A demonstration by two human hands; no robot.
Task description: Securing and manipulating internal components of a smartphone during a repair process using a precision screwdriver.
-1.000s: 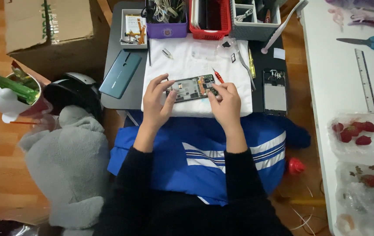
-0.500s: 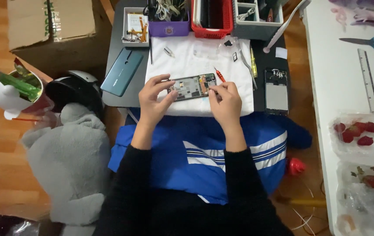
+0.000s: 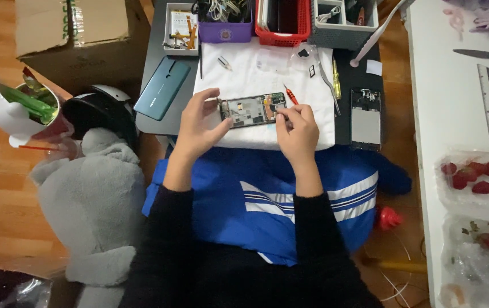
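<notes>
An opened phone (image 3: pixel 251 110) with its inner boards bare lies on a white cloth (image 3: pixel 267 68) on a small dark table. My left hand (image 3: pixel 200 121) grips the phone's left end with thumb and fingers. My right hand (image 3: pixel 297 130) rests at the phone's right end and holds a thin tool with a red handle (image 3: pixel 290 94), its tip down at the phone's right edge.
A teal phone back cover (image 3: pixel 163 88) lies left of the cloth, a second stripped phone (image 3: pixel 365 118) to the right. A purple bin (image 3: pixel 225 25), a red basket (image 3: pixel 283 23) and a grey tray (image 3: pixel 344 23) line the far edge. A white table (image 3: pixel 461 102) with scissors, a ruler and strawberries stands right.
The phone has shifted slightly on the cloth and my left hand's fingers have moved at its left end. My right hand stays at the right end with the tool.
</notes>
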